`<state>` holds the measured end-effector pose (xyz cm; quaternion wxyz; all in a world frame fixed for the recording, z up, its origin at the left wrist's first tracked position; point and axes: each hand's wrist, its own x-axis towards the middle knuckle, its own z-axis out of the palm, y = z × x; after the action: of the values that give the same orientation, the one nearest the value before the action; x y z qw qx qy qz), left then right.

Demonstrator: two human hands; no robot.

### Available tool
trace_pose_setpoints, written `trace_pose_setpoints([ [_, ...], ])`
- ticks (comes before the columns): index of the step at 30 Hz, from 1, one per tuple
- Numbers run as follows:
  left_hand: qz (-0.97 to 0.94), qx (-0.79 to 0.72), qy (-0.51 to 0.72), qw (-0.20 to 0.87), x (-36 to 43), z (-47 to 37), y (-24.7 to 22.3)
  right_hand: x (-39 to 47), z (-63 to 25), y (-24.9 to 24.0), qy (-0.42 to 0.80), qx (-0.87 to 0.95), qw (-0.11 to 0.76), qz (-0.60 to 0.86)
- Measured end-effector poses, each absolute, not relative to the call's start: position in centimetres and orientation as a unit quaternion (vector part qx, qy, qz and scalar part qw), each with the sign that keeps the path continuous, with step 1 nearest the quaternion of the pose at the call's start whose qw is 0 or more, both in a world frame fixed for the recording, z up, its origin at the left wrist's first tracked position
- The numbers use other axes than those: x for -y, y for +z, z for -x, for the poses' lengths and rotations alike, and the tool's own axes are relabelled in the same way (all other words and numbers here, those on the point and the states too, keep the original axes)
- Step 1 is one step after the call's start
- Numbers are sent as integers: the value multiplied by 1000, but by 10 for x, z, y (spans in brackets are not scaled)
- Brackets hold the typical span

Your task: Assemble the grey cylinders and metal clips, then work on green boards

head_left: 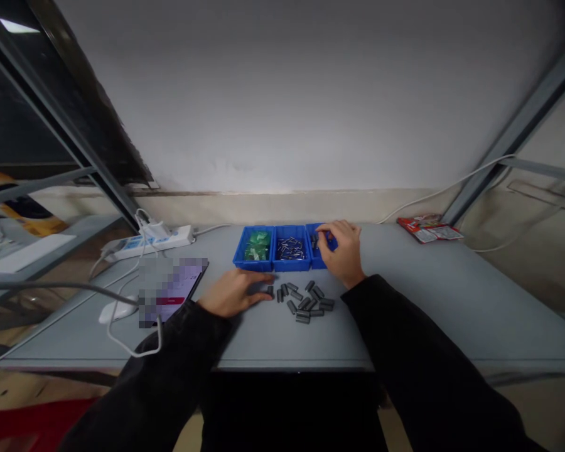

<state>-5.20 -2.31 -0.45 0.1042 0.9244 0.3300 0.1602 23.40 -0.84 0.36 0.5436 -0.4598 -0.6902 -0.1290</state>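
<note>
My left hand rests low over the table, thumb and forefinger on either side of a small dark grey cylinder. Just right of it lies a loose group of similar grey cylinders. Over the right blue bin is my right hand, its fingers curled into a pinch; what they hold, if anything, is too small to make out. Small dark parts show inside that bin, partly hidden by the hand. The middle blue bin holds thin metal pins.
The left blue bin contains green plastic packets. Farther left are a power strip, a tablet-like screen, a white mouse-shaped object and loose cables. A red packet lies at back right, near the metal frame post.
</note>
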Motion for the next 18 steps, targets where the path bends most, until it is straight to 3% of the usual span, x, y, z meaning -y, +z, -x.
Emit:
trace_pose_setpoints([
  [7,-930,-307,179,95,23,37,8,15,-228,2,-121,703,561,419],
  [13,-901,-267,340,22,2,8,24,25,-221,0,-32,762,536,362],
  [18,-841,-247,480,-34,-18,-21,11,23,-217,-4,-47,790,473,387],
])
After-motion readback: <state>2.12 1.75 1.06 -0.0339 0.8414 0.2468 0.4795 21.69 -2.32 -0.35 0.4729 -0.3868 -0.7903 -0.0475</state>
